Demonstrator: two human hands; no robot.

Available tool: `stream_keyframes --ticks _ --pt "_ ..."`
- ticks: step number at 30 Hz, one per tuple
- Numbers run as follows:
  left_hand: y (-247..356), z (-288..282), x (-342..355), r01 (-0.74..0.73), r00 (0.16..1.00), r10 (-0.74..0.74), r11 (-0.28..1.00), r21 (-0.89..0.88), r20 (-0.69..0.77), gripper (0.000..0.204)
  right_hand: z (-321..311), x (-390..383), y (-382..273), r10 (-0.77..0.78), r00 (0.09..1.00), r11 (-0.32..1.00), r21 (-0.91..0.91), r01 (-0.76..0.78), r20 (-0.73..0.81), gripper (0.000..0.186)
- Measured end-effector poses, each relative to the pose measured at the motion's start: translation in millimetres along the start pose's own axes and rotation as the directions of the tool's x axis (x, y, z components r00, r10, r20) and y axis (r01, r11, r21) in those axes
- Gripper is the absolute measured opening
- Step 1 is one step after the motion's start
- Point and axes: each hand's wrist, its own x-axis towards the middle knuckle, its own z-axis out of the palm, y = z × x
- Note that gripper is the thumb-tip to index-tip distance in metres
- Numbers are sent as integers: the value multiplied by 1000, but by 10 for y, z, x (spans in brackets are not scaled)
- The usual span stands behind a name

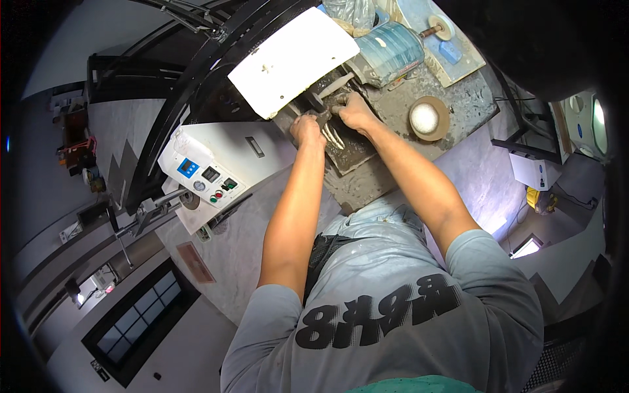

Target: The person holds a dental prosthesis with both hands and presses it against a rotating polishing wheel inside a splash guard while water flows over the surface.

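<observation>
Both forearms reach forward to a mud-covered grinding bench [357,187]. My left hand [308,131] is closed, its fingers bent around something dark beside the spindle. Close to its right, my right hand [356,113] is closed too, fingers curled inward; what it grips is hidden. Between and just beyond the hands runs a dark wheel on a grey spindle [336,86], which leads to a motor [386,56] in a bluish plastic cover. A pale, looped strip [334,137] lies just below the hands. Above them slants a white guard panel [295,59].
A brown bowl [429,119] with white foamy content stands right of my right forearm. Farther back is a board with a blue block [450,52] and a pale round wheel [441,27]. At left stands a white control box [203,177] with buttons and a gauge.
</observation>
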Motion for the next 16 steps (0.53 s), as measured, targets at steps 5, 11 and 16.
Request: stream_keyframes --ticks 5,11,16 --pt "-16 -126 222 -143 982 106 957 252 155 13 93 -34 73 60 998 978 200 -52 -35 22" --pt "-172 -368 81 -636 769 535 697 333 350 13 109 -426 -40 53 998 940 338 -40 -31 18" --pt "-13 -208 174 -483 861 354 794 370 366 18 167 -230 26 78 994 957 286 -52 -80 19"
